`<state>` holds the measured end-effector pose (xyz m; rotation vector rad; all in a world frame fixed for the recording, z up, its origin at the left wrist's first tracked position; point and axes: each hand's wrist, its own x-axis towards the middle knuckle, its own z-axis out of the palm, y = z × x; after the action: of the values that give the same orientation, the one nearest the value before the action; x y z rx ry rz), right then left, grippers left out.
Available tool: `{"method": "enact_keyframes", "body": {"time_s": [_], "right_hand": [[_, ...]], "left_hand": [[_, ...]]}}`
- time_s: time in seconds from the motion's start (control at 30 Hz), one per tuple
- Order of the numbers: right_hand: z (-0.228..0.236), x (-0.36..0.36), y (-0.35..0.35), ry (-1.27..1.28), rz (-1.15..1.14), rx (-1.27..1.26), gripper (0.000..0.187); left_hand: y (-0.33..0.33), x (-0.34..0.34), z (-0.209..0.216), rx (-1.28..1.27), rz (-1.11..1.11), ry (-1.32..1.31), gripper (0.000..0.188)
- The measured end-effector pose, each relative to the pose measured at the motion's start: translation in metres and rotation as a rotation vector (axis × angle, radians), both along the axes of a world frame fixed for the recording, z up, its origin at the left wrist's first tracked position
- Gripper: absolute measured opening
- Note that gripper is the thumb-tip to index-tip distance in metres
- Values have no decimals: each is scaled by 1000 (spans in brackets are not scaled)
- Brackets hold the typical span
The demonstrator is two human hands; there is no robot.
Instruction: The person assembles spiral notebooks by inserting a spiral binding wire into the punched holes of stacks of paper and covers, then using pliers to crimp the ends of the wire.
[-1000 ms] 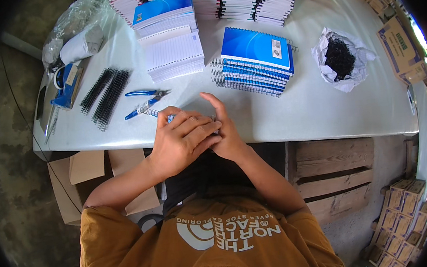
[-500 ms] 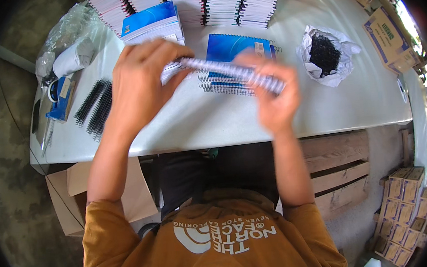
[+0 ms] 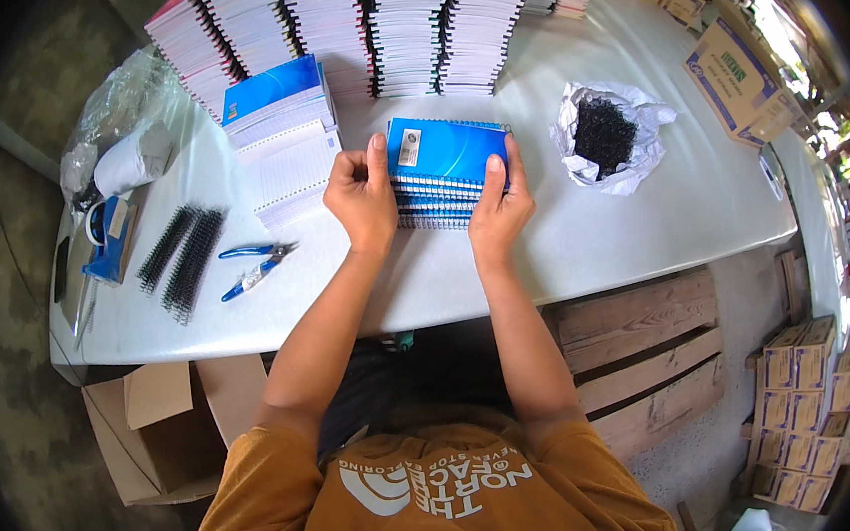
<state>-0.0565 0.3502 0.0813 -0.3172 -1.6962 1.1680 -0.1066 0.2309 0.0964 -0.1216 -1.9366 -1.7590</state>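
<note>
A stack of blue spiral notebooks (image 3: 451,146) lies on the table in front of me, the top one blue side up with a white label near its left end. My left hand (image 3: 361,193) is closed against the stack's left side, thumb raised along the edge. Against the right side rests my right hand (image 3: 500,208), its thumb over the near right corner and its fingers along the edge. Left of my left hand are loose, punched ruled pages (image 3: 287,166) and a pile with blue covers (image 3: 273,90). Blue-handled cutting pliers (image 3: 254,269) lie beside my left forearm.
Tall rows of bound books (image 3: 407,32) stand at the back. Black spiral coils (image 3: 190,259) and a blue tape dispenser (image 3: 109,240) sit on the left. To the right is a white bag of black clippings (image 3: 607,141). A cardboard box (image 3: 173,425) stands below the table's front edge.
The notebook that was raised and tilted between both hands now lies on the stack. My hands have come down to its two sides. The pliers, earlier out of sight, now show.
</note>
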Motion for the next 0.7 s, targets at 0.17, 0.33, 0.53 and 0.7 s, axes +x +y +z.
{"method": "enact_keyframes", "body": {"time_s": [0.17, 0.33, 0.53, 0.7], "right_hand": [[-9, -2, 6, 54, -127, 200, 30], [-4, 1, 5, 141, -120, 149, 30], [-10, 0, 8, 112, -53, 89, 38], [-6, 29, 18, 262, -23, 206, 43]], "left_hand": [[5, 2, -15, 21, 58, 341, 36], [-1, -3, -19, 17, -27, 252, 32], [-5, -5, -16, -88, -43, 256, 23], [-72, -9, 32, -723, -9, 447, 32]]}}
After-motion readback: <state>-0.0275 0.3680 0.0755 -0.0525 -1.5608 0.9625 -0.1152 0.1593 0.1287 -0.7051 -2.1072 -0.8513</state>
